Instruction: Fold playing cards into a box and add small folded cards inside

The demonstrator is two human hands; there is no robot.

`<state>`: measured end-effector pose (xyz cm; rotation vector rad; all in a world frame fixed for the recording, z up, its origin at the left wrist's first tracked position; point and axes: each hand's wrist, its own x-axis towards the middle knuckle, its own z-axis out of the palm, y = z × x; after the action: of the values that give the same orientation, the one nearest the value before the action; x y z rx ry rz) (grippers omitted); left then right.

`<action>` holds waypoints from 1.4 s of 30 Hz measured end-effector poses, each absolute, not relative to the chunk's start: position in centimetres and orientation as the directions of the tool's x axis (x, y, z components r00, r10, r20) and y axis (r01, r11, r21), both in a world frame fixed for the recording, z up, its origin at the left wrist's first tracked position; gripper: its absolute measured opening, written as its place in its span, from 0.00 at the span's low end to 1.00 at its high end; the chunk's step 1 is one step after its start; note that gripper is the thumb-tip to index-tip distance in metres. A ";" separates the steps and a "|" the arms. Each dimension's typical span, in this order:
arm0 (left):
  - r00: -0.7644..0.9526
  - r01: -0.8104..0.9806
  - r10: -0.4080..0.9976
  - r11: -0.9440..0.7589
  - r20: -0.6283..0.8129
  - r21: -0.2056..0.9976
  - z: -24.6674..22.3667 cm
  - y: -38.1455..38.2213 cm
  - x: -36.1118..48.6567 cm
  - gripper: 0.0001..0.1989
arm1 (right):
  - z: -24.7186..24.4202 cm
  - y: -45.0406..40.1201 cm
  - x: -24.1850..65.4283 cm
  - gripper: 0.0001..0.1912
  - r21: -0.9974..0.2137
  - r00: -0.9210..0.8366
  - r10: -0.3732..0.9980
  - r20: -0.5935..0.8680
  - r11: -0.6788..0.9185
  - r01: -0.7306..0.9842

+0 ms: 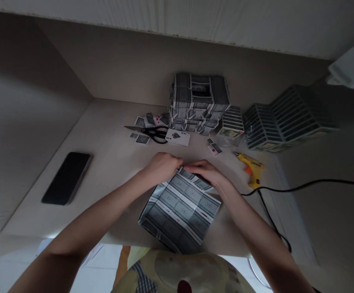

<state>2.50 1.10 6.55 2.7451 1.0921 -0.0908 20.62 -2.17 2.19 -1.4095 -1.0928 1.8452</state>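
In front of my body, a box built from playing cards [180, 203] rests tilted on the desk, its patterned card backs facing up. My left hand [164, 166] is closed on the box's far top corner, thumb and fingers pinching the edge. Right beside it, my right hand [206, 170] grips the far edge of the same box, fingers pointing toward the left hand; its fingertips are partly hidden. Just beyond the hands lie an ace of spades [178, 137] on a stack of cards and black-handled scissors [152, 132].
At the back stands a larger card-built box [199, 101], with several packs of cards [289, 118] to its right. A yellow glue gun [252, 169] lies at right, near a black cable [311, 182]. A phone [66, 178] lies at left. Cut card pieces [214, 147] are scattered. A shelf overhangs.
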 end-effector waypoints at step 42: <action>0.456 0.686 0.881 -0.257 -0.126 0.681 3.7 -2.0 1.4 0.19 | 4.1 -4.6 17.9 0.16 -0.381 -0.328 0.933 -0.147 0.253 0.889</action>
<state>1.44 -2.01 3.71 2.0250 1.3035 0.3676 17.90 -4.63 4.06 -1.7524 -2.3987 0.6119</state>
